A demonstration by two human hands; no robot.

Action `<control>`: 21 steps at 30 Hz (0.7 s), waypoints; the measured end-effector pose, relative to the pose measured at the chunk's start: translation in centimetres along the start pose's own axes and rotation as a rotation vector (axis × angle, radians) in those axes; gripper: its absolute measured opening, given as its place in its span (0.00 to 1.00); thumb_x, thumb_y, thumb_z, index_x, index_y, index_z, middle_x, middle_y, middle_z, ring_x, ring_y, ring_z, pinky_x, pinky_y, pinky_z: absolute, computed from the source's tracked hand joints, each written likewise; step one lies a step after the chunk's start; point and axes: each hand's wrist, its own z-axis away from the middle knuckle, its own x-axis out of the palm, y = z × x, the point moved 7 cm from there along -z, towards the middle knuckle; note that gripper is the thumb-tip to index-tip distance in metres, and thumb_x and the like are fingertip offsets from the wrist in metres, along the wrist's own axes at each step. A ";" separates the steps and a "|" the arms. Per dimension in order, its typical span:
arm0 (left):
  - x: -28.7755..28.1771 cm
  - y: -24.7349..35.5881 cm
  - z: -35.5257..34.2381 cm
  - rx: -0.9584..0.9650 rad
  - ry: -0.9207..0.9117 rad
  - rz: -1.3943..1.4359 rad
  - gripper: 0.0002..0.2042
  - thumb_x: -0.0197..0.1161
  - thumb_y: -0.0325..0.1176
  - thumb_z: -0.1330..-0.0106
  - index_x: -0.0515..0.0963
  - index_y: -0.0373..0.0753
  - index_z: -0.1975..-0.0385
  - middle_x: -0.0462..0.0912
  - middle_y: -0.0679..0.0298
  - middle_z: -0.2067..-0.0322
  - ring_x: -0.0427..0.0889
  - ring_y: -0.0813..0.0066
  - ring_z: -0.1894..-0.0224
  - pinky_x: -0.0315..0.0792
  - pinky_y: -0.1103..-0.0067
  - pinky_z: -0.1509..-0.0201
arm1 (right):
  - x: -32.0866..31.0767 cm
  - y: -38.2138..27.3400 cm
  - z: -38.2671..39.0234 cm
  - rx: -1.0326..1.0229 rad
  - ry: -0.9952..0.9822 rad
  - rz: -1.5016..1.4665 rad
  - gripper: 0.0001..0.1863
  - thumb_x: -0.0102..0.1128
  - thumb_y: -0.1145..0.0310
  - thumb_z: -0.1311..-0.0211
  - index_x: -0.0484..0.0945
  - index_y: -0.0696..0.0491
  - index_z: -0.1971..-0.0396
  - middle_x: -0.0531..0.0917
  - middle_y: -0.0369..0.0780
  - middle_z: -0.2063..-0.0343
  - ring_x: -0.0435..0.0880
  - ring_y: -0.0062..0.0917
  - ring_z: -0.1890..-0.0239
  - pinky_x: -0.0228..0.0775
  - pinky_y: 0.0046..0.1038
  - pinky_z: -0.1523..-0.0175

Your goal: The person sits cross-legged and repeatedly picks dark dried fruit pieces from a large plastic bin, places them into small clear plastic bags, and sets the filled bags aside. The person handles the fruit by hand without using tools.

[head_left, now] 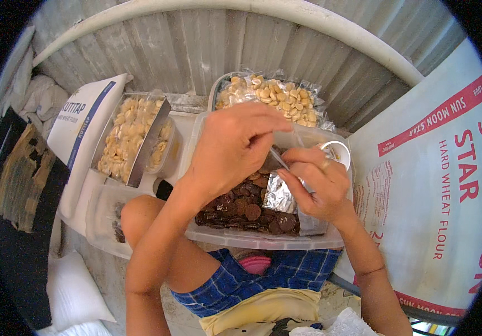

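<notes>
My left grip [231, 140]: fingers curled inward; contents, I cannot tell. My right grip [324, 187]: thumb and finger pinched on a thin translucent plastic piece [279, 158], located above a rectangular translucent plastic tub [263, 242] of round dark-brown biscuits [253, 211].

Red lettering [467, 168] on large sack [403, 190], blue lettering [75, 106] on smaller sack [68, 137].

Just below and left of the right grip [320, 182], the foil [278, 193] looked glossy and creased. Around it, the dark discs [252, 212] looked rough, their tub [263, 243] smooth translucent plastic. Beyond the grip, clear plastic bagging [243, 89] looked glossy and crinkled, the ridged wall [207, 53] metallic and matt.
</notes>
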 end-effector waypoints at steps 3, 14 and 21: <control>2.0 -1.9 1.1 -0.100 -0.183 -0.117 0.12 0.57 0.21 0.45 0.85 0.33 0.65 0.85 0.48 0.65 0.84 0.51 0.62 0.77 0.66 0.54 | 3.8 3.7 1.5 0.203 -0.311 -0.073 0.09 0.64 0.69 0.41 0.73 0.55 0.70 0.75 0.41 0.76 0.79 0.37 0.73 0.72 0.36 0.68; 2.1 -4.7 2.2 -0.341 -0.327 -0.166 0.13 0.58 0.22 0.46 0.83 0.33 0.60 0.85 0.48 0.59 0.84 0.53 0.57 0.76 0.69 0.49 | -0.7 8.1 2.4 0.596 0.036 -0.220 0.06 0.65 0.75 0.43 0.79 0.56 0.65 0.80 0.40 0.65 0.80 0.25 0.71 0.70 0.23 0.67; 1.6 -4.9 2.3 -0.349 -0.308 -0.255 0.13 0.56 0.20 0.45 0.84 0.31 0.61 0.83 0.46 0.59 0.82 0.48 0.55 0.73 0.66 0.44 | -4.0 14.1 8.2 0.798 -0.332 0.382 0.06 0.64 0.72 0.45 0.82 0.55 0.67 0.83 0.45 0.62 0.83 0.39 0.64 0.74 0.38 0.58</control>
